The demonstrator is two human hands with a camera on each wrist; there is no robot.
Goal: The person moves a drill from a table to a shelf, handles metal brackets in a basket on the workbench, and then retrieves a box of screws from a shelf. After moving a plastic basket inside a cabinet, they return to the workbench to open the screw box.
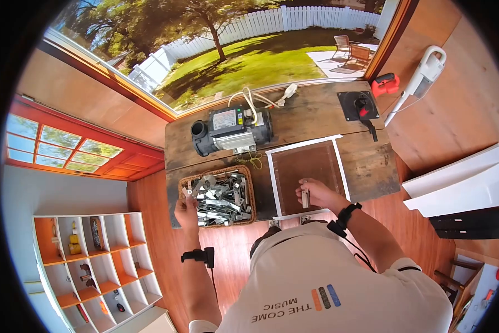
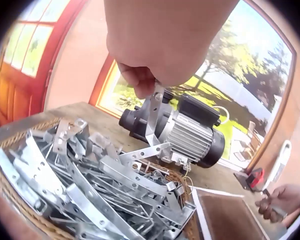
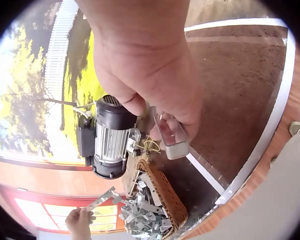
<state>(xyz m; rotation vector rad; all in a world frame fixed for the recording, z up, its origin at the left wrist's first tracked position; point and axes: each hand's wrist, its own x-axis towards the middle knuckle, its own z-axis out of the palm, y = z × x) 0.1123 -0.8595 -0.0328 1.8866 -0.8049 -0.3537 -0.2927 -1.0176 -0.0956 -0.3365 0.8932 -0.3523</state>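
My left hand (image 1: 187, 215) is at the left side of a wicker basket (image 1: 253, 201) heaped with bent metal brackets (image 1: 221, 198). Between thumb and fingertips it pinches one perforated metal bracket (image 2: 153, 117), which hangs down over the pile; its lower bent end overlaps other brackets in the left wrist view. Over the brown, white-bordered square (image 1: 294, 166) on the table, my right hand (image 1: 319, 193) grips a small U-shaped metal bracket (image 3: 174, 149), its bent end sticking out below the fingers. Part of that bracket is hidden by the hand.
An electric pump (image 1: 232, 130) with a cord stands behind the basket, close to the window. At the table's back right lies a black square plate with a handled fitting (image 1: 359, 106). A white stick vacuum (image 1: 424, 77) is on the right wall; a shelf unit (image 1: 97, 266) stands left.
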